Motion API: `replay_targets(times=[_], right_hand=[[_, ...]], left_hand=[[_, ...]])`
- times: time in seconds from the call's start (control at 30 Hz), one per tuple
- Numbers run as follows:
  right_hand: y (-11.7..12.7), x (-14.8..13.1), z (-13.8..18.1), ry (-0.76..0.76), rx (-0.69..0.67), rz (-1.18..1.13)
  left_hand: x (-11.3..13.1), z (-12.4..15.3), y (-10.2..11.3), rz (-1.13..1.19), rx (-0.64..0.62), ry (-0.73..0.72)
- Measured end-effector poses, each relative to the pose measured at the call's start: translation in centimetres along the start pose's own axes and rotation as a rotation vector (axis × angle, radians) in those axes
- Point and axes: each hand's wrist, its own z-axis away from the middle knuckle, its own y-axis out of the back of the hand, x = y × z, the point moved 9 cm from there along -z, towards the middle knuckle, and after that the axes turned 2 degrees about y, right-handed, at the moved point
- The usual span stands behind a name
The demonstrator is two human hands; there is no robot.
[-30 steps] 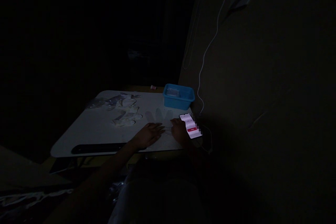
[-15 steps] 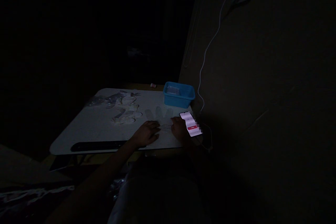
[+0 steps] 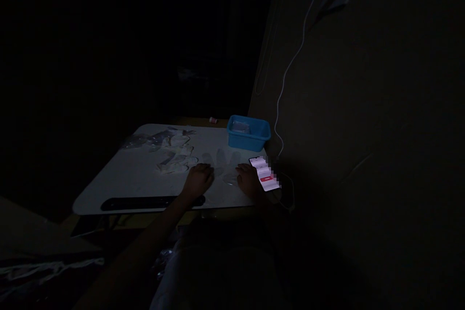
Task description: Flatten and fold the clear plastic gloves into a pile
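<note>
Currently, the left hand (image 3: 198,179) lies palm-down with fingers loosely bent, and the right hand (image 3: 248,179) is curled; darkness hides whether either grips anything. Between them, at centre frame, a translucent lobed piece (image 3: 221,159) lies on the white table (image 3: 138,179). The step in hand appears to be flattening it; the next move likely calls for light, even contact. Right of centre, a lit phone (image 3: 264,173) sits beside the right hand.
</note>
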Motion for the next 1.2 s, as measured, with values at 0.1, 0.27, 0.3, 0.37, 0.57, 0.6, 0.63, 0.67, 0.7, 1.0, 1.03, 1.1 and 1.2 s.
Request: replay_targets(times=[0.1, 0.27, 0.3, 0.37, 0.57, 0.6, 0.63, 0.67, 0.7, 1.0, 1.03, 1.1, 1.2], right_hand=[[0.1, 0.0, 0.0, -0.008, 0.009, -0.011], [0.5, 0.1, 0.1, -0.017, 0.039, -0.038], [0.5, 0.1, 0.1, -0.018, 0.039, -0.042], [0.4, 0.2, 0.1, -0.021, 0.038, -0.046], [0.2, 0.2, 0.1, -0.024, 0.035, -0.036], [0.2, 0.1, 0.1, -0.017, 0.04, -0.036], [0.3, 0.0, 0.1, -0.008, 0.046, -0.038], [0.4, -0.1, 0.1, 0.004, 0.05, -0.04], [0.4, -0.2, 0.1, 0.015, 0.051, -0.04], [0.6, -0.3, 0.2, 0.008, 0.048, -0.007], [0.6, -0.3, 0.2, 0.01, 0.042, -0.001], [0.7, -0.5, 0.2, 0.017, 0.029, 0.017], [0.8, -0.7, 0.3, 0.018, 0.004, 0.069]], left_hand=[[-0.1, 0.0, 0.1, 0.006, 0.016, 0.019], [-0.2, 0.0, 0.4, 0.097, 0.053, 0.033], [-0.3, -0.1, 0.4, 0.109, 0.054, 0.038], [-0.4, -0.1, 0.4, 0.121, 0.045, 0.05], [-0.2, 0.0, 0.0, 0.087, 0.001, 0.037], [-0.2, 0.0, 0.1, 0.079, 0.001, 0.035], [-0.1, 0.0, 0.1, 0.073, -0.002, 0.034], [-0.1, 0.0, 0.1, 0.069, -0.006, 0.034], [0.1, 0.0, 0.2, 0.066, -0.009, 0.031], [4.8, 1.2, 0.1, 0.14, -0.181, -0.378], [4.9, 1.3, -0.1, 0.13, -0.195, -0.397], [5.0, 1.3, -0.4, 0.117, -0.212, -0.407], [4.8, 1.3, -0.7, 0.122, -0.223, -0.4]])
